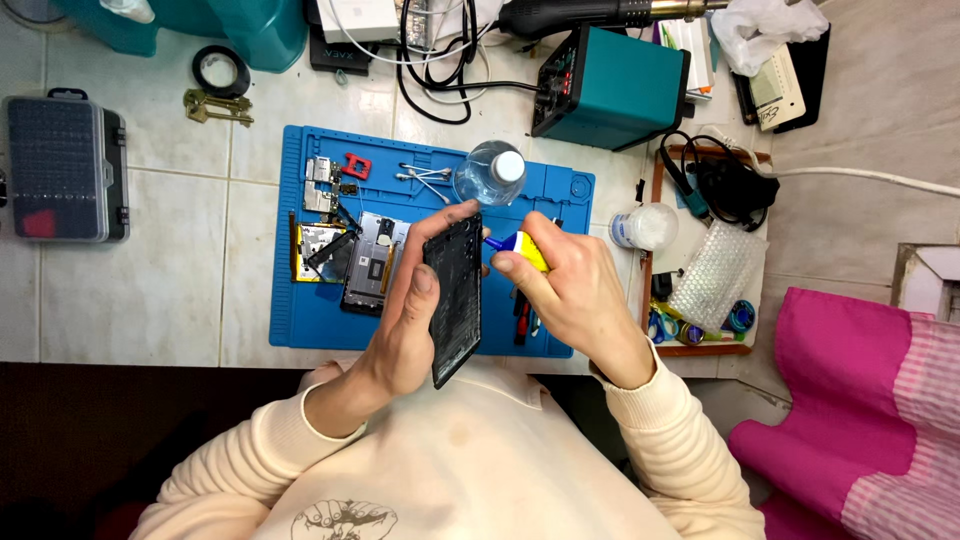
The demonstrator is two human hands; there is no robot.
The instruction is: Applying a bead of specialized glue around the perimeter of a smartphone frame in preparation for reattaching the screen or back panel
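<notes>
My left hand (408,315) grips a black phone frame (455,300), held upright on edge above the blue work mat (300,320). My right hand (570,295) holds a small yellow glue tube (525,247) with a blue nozzle, its tip touching the upper right edge of the phone frame. An opened phone body (368,262) with a yellow battery part (318,250) lies on the mat just left of my left hand. A clear bottle with a white cap (490,172) stands on the mat behind my hands.
A teal bench station (612,85) with black cables stands at the back. A grey bit case (62,168), keys (215,107) and a tape roll (221,70) lie left. At right, a wooden tray (652,270) holds bubble wrap, tools and a white jar (643,226). Pink cloth (860,410) hangs right.
</notes>
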